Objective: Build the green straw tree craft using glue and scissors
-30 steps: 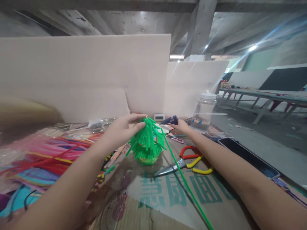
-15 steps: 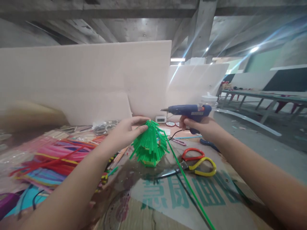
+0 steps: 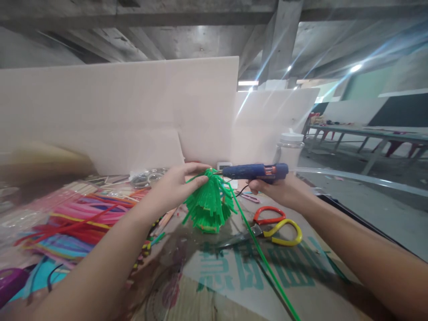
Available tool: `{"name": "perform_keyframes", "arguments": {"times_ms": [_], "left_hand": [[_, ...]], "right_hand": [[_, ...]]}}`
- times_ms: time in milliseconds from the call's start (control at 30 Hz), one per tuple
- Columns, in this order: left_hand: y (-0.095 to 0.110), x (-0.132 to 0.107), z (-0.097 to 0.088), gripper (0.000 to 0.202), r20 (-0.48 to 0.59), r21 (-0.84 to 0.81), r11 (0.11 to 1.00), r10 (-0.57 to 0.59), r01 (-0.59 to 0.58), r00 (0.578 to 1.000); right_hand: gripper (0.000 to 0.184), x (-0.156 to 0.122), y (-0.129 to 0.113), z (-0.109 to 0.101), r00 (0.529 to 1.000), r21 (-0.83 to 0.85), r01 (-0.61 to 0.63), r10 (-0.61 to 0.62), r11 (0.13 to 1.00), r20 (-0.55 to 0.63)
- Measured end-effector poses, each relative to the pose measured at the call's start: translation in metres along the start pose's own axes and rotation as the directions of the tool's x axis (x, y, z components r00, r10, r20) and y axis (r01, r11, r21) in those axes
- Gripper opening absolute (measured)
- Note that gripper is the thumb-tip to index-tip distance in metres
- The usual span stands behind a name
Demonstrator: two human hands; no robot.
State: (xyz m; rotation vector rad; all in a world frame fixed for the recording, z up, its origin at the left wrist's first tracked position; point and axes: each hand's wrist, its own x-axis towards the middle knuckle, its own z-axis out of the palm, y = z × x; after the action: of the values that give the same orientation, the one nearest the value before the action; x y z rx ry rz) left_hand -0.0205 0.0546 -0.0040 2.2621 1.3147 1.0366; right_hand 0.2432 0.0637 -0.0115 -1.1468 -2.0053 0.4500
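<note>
A green tree shape made of pipe cleaners [image 3: 210, 203] stands upright on the table. My left hand [image 3: 183, 182] grips its top between thumb and fingers from the left. In my right hand [image 3: 279, 189] is a blue hot glue gun [image 3: 254, 171], held level with its nozzle at the upper right side of the tree; whether the tip touches I cannot tell. One long green pipe cleaner [image 3: 264, 256] trails from the tree toward the front edge. Scissors [image 3: 267, 232] with one red and one yellow handle loop lie just right of the tree.
Bundles of colourful pipe cleaners [image 3: 80, 218] cover the table's left side. A clear bottle with a white lid [image 3: 290, 147] stands behind my right hand. White boards [image 3: 133, 111] rise at the back. A purple object [image 3: 11, 283] lies at the lower left.
My right hand has lowered the glue gun and moved it left, bringing its nozzle from above and beside the tree to the tree's upper side. My left hand has stayed at the top.
</note>
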Motion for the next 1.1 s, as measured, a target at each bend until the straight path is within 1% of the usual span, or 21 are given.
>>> {"name": "perform_keyframes", "arguments": {"times_ms": [100,200,333,433,600,700,867,1100], "left_hand": [[0.0006,-0.0001,-0.0003,0.037,-0.001,0.019,1.0,0.006,-0.006,1.0],[0.0014,-0.0005,-0.0005,0.038,-0.006,0.027,1.0,0.017,-0.017,1.0],[0.003,-0.0013,-0.0008,0.038,-0.011,0.027,1.0,0.015,-0.015,1.0],[0.0029,-0.0011,-0.0008,0.038,-0.002,0.019,1.0,0.013,-0.013,1.0],[0.0004,0.0,-0.0007,0.039,0.005,-0.006,0.999,0.032,-0.032,0.999],[0.0002,-0.0001,-0.0009,0.038,0.008,-0.003,1.0,0.027,-0.026,1.0],[-0.0014,0.0,-0.0007,0.039,0.012,-0.013,1.0,0.021,-0.021,1.0],[-0.0049,0.0005,-0.0006,0.041,0.019,-0.046,0.999,0.024,-0.023,1.0]], "right_hand": [[0.036,0.0001,-0.0024,0.0007,1.0,-0.042,0.004,-0.005,0.999,-0.017],[0.031,-0.0003,-0.0053,0.0011,0.999,-0.05,0.021,-0.023,0.999,-0.033],[0.028,-0.001,-0.0086,0.0002,0.999,-0.054,0.035,-0.037,0.998,-0.021],[0.027,-0.0012,-0.0087,-0.0005,0.999,-0.065,0.041,-0.042,0.997,-0.014],[0.026,-0.0001,-0.0068,0.0006,0.998,-0.068,0.056,-0.059,0.996,-0.038],[0.026,0.0007,-0.0051,0.0017,0.998,-0.071,0.053,-0.056,0.996,-0.04],[0.021,0.0,-0.0025,0.0009,0.998,-0.09,0.044,-0.047,0.995,-0.03],[0.019,-0.0005,-0.0071,-0.0003,1.0,-0.076,0.027,-0.028,0.997,-0.012]]}}
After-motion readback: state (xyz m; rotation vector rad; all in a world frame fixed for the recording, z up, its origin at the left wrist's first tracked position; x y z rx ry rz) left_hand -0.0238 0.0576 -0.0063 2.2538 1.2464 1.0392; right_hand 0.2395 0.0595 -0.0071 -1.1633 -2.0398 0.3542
